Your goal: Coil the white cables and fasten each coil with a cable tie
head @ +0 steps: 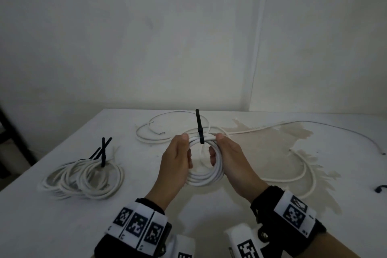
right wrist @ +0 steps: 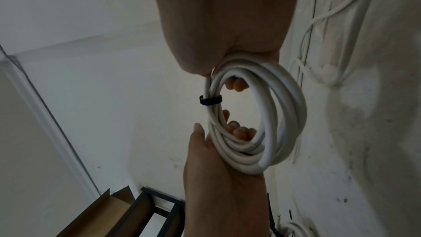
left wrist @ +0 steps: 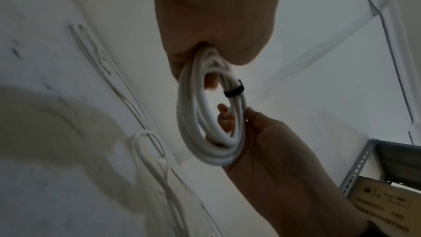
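Both hands hold one white cable coil [head: 204, 176] just above the table. My left hand [head: 178, 157] grips its left side, thumb on the top strands. My right hand [head: 225, 153] grips the right side the same way. A black cable tie [head: 199, 126] wraps the coil's top between the thumbs, its tail pointing up. In the left wrist view the tie [left wrist: 233, 91] bands the coil [left wrist: 212, 120]. The right wrist view shows the tie [right wrist: 210, 99] on the coil [right wrist: 257, 114], with fingers curled through the ring.
A pile of tied coils [head: 83, 178] with black tie tails [head: 103, 151] lies at the left. Loose white cables lie behind the hands [head: 159, 132] and at the right [head: 301, 165] on a stained patch of the white table [head: 62, 226]. A small black item [head: 380, 188] sits at the right edge.
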Demonstrator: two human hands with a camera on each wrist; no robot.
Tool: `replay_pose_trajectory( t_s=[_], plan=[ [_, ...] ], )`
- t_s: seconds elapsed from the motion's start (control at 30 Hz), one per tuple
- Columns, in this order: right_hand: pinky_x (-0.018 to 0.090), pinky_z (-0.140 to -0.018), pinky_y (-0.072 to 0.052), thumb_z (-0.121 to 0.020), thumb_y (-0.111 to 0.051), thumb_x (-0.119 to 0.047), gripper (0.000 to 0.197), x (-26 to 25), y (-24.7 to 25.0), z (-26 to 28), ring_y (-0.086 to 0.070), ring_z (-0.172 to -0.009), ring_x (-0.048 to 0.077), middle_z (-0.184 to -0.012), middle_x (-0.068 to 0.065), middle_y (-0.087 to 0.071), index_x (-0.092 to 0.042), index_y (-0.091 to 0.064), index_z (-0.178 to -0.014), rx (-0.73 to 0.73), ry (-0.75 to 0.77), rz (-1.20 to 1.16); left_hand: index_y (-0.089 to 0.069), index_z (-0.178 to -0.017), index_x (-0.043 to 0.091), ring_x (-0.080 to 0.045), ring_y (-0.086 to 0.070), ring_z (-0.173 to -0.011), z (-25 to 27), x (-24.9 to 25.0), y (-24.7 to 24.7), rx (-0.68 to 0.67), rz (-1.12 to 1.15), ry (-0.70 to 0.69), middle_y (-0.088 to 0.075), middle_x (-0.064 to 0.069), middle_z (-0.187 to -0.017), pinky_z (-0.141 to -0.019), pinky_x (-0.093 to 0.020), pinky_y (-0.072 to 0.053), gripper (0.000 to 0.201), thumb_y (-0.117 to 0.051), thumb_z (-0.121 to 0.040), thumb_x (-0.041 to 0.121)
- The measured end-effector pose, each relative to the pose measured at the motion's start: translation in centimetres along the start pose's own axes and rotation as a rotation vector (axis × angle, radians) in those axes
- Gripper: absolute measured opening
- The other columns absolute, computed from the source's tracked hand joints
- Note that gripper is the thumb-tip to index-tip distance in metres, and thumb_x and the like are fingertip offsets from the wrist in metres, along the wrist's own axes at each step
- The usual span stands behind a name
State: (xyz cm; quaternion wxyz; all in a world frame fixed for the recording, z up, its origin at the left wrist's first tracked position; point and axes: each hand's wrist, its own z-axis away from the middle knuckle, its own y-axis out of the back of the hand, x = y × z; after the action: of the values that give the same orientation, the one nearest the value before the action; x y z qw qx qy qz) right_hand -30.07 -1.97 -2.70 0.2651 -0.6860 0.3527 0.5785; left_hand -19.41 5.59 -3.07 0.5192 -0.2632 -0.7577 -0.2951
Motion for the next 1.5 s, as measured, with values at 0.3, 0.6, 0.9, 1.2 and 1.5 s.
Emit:
replay_pose_trajectory(
  t_s=[0.3,0.6,0.9,1.2,1.5],
  plan=[
    [0.026,-0.076,-0.050,-0.099,-0.034,-0.030,0.029,1.2,-2.7,-1.2,-0.062,-0.074,0.011,-0.095,0.005,-0.065,-0.023,-0.052,-0.122,-0.195,-0.174,0.012,-0.055,-0.083,0.033,-0.005,-0.048,-0.064,-0.9,-1.9,6.4,-0.246,-0.418,-0.012,-0.057,0.010,-0.072,-0.059,-0.015,-0.035,0.025,-0.037,-0.099,0.026],
    [0.032,-0.108,-0.033,-0.096,-0.039,-0.038,0.053,1.9,-7.2,-2.8,-0.042,-0.128,0.017,-0.132,-0.005,-0.042,-0.025,-0.024,-0.145,-0.404,-0.251,0.242,-0.058,-0.097,0.024,-0.013,-0.051,-0.070,-1.7,-3.5,12.3,-0.127,-0.543,0.134,-0.058,0.005,-0.073,-0.062,-0.022,-0.036,0.021,-0.037,-0.099,0.022],
    [0.026,-0.094,-0.041,-0.094,-0.046,-0.040,0.048,2.4,-6.0,-4.1,-0.054,-0.110,0.012,-0.135,0.000,-0.048,-0.021,-0.039,-0.137,-0.380,-0.290,0.325,-0.057,-0.092,0.004,-0.027,-0.060,-0.082,-3.7,-6.2,16.1,-0.075,-0.847,0.333,-0.062,-0.012,-0.084,-0.057,-0.022,-0.034,0.027,-0.035,-0.099,0.016],
    [0.024,-0.086,-0.040,-0.092,-0.050,-0.037,0.044,2.5,-3.3,-4.3,-0.055,-0.105,0.012,-0.126,0.000,-0.052,-0.017,-0.045,-0.131,-0.302,-0.297,0.392,-0.056,-0.088,0.005,-0.031,-0.060,-0.093,-3.7,-5.2,14.9,0.033,-1.287,0.263,-0.062,-0.016,-0.103,-0.070,-0.030,-0.038,0.012,-0.045,-0.092,0.009],
    [0.021,-0.082,-0.034,-0.090,-0.056,-0.033,0.031,3.8,2.0,-5.0,-0.049,-0.097,0.010,-0.115,-0.001,-0.055,-0.015,-0.056,-0.115,-0.205,-0.258,0.681,-0.061,-0.109,0.009,-0.025,-0.058,-0.101,-5.4,-3.5,8.8,-0.028,-1.202,0.027,-0.063,-0.006,-0.112,-0.062,-0.026,-0.030,0.027,-0.046,-0.094,0.024]
  ],
)
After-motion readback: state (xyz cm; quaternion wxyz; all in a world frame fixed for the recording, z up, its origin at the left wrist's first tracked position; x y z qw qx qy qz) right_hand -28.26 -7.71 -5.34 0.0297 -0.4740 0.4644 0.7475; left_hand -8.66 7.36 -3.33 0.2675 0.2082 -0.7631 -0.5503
